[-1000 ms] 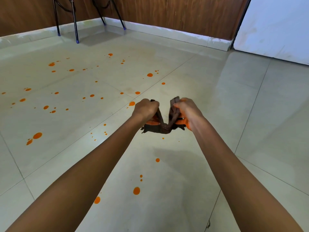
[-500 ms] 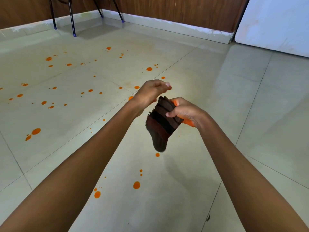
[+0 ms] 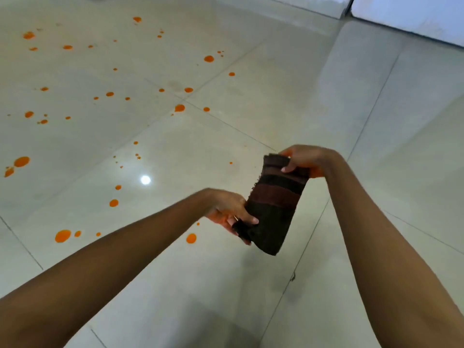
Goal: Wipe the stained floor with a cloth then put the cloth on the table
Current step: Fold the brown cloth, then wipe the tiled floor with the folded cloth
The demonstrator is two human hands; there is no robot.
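A: Where was the cloth?

B: The striped cloth [image 3: 275, 197], dark brown and maroon bands, hung folded in the air above the tiled floor [image 3: 251, 71], stretched between both my hands. No table in view.

A: Hands?

B: My right hand [image 3: 305, 160] was closed in a pinch on the top edge, thumb across the front. My left hand [image 3: 231, 213] was half curled, fingers pressed on the lower left corner, a bit of fringe poking out under them. Both had hold of it; both palms looked orange-smeared.

A: How would it handle?

B: Judging by the drape: soft, light, floppy, frayed at the edges. Nothing fragile. Probably damp from the stain, can't confirm. I'd say it was best taken by an edge or bunched in one palm for wiping; a flat folded pad would spread pressure better.

A: Floor?

B: Orange spots [image 3: 179, 108] scattered across the tiles, mostly left of the hands and beyond them, one drop [image 3: 191, 238] just beside my left wrist. Lots unwiped, so I'd call it mid-wipe, refolding to a cleaner face. White panel [image 3: 414, 16] at the top right.
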